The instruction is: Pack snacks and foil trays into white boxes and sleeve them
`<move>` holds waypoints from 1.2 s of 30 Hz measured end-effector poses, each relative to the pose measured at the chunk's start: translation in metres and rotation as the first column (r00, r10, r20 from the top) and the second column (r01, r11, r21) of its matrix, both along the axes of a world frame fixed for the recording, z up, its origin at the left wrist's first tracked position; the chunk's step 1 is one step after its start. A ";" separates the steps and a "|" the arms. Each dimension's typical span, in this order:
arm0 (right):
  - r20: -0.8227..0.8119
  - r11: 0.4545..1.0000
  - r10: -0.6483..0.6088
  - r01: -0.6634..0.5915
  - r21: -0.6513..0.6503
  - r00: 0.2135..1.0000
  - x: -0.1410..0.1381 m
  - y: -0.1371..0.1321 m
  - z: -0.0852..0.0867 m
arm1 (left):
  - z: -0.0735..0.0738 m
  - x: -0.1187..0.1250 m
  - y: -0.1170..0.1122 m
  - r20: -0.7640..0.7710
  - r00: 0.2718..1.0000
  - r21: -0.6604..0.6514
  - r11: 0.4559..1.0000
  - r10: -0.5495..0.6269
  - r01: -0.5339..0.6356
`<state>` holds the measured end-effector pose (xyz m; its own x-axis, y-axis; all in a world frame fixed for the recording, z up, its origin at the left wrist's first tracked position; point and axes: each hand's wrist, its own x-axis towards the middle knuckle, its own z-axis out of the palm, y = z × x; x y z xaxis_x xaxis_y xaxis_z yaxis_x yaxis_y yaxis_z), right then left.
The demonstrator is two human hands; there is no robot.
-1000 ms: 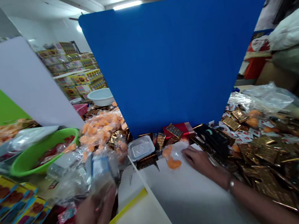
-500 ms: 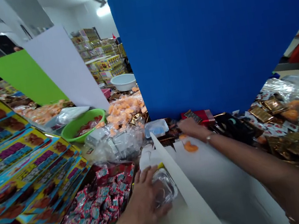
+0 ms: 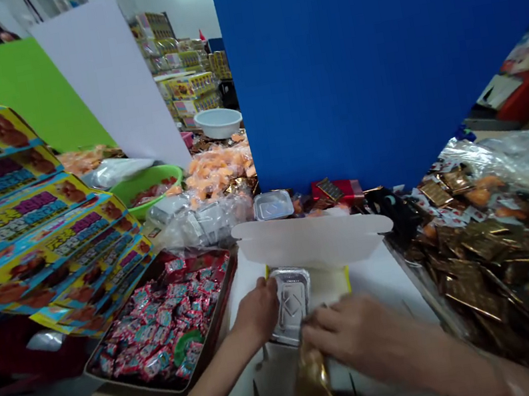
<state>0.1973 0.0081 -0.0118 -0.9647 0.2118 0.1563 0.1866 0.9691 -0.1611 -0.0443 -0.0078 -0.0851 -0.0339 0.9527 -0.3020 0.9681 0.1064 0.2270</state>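
A rectangular silver foil tray rests on the white inside of an open carton, whose notched flap stands at the far side. My left hand is closed at the tray's left rim, with fingers curled over the edge. Close to the tray's near right corner, my right hand pinches a shiny gold packet, blurred by motion and hanging below the fingers. Yellow edging of the printed carton shows beside the tray.
At left, a box of small red-wrapped sweets sits below stacked printed cartons. Gold packets are heaped at right. Behind are a blue panel, a second foil tray, a green basin and orange wrapped pieces.
My right hand has come back from the far side of the carton to the tray, now with a gold packet. My left hand, earlier spread over the tray, has curled round its left rim.
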 end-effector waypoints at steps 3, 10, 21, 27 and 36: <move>0.113 0.993 0.052 -0.063 0.098 0.992 -0.056 0.027 -0.028 | 0.007 -0.012 -0.015 0.123 0.991 0.044 0.998 -0.059 0.054; -0.256 0.652 -0.450 0.118 -0.749 0.856 -0.094 0.049 -0.058 | 0.008 -0.012 -0.036 0.230 0.973 0.126 0.991 0.005 -0.034; -0.233 0.724 -0.458 0.208 -0.657 0.858 -0.046 0.019 -0.071 | -0.008 -0.001 -0.040 0.281 0.957 0.211 0.967 0.077 -0.140; -0.078 0.815 -0.442 0.364 -0.451 0.894 -0.073 -0.004 -0.087 | -0.008 0.005 -0.045 0.280 0.955 0.204 0.965 0.103 -0.164; -0.039 0.778 -0.336 0.254 -0.574 0.941 -0.063 0.007 -0.086 | 0.004 -0.064 -0.022 0.322 0.910 0.202 0.921 0.260 -0.334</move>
<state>0.1340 0.0154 -0.0982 -0.8194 0.5715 0.0441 0.3855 0.6063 -0.6955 -0.1081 -0.0295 -0.0808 -0.2754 0.9563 -0.0979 0.7905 0.2832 0.5431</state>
